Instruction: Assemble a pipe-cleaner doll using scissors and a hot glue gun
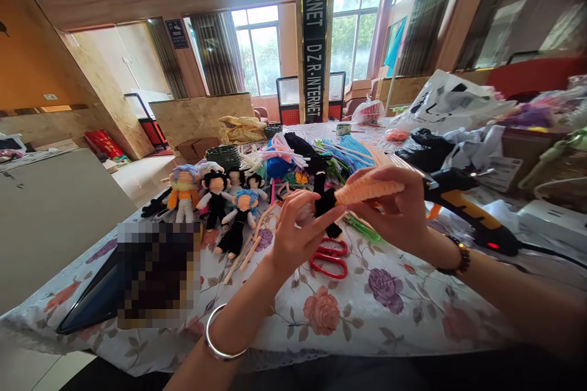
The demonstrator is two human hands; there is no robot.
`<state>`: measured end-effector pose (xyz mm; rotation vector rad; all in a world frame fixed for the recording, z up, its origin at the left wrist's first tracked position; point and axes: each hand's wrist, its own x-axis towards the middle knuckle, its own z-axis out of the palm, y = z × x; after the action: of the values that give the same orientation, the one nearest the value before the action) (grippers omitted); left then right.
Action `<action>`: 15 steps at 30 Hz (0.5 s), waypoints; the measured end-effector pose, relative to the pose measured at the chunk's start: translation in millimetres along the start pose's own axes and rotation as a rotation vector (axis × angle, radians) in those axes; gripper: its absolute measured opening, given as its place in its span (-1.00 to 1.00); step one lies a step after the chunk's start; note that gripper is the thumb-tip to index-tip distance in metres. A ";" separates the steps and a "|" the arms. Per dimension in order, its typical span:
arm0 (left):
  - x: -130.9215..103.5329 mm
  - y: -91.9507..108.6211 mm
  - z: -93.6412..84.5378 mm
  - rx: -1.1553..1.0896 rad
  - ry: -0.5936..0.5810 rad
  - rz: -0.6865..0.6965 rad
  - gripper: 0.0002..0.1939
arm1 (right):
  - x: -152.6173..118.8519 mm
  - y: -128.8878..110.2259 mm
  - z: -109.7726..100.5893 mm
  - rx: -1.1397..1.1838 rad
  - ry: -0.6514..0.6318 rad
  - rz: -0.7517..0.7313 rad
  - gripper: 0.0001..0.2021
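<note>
In front of me is a fuzzy pipe-cleaner doll with a black body [325, 203] and a peach, coiled head part [371, 191]. My right hand [397, 211] grips the peach coil between thumb and fingers, a bracelet on that wrist. From the left, my left hand [296, 229] pinches the doll near where black meets peach; its exact fingertip contact is partly hidden. Red-handled scissors [331, 259] lie on the tablecloth just below the doll. Beside my right hand rests a glue gun [477, 214] with a lit red light.
Several finished dolls [215, 195] lie left of my hands, near peach pipe-cleaner strips [252, 250]. A dark tablet-like device [92, 293], partly blurred out, sits at front left. Bundles of coloured pipe cleaners [353, 153] are piled behind; plastic bags [449, 101] crowd the right.
</note>
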<state>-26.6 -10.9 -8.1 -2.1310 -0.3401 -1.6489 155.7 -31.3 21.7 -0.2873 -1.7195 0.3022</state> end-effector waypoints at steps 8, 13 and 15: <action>3.1 2.9 -1.2 -0.021 0.011 -0.027 -0.53 | -5.2 5.5 0.3 -0.023 0.024 0.120 -0.47; 3.4 4.7 -2.3 -0.068 0.017 -0.064 -0.52 | -4.9 4.7 0.6 -0.047 0.032 0.175 -0.49; 3.5 5.4 -2.4 -0.078 0.013 -0.089 -0.52 | -3.8 4.0 1.6 -0.047 0.050 0.201 -0.50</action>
<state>-25.4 -17.0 -5.2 -2.1892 -0.3770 -1.7517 154.8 -29.0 16.5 -0.4996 -1.6529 0.3987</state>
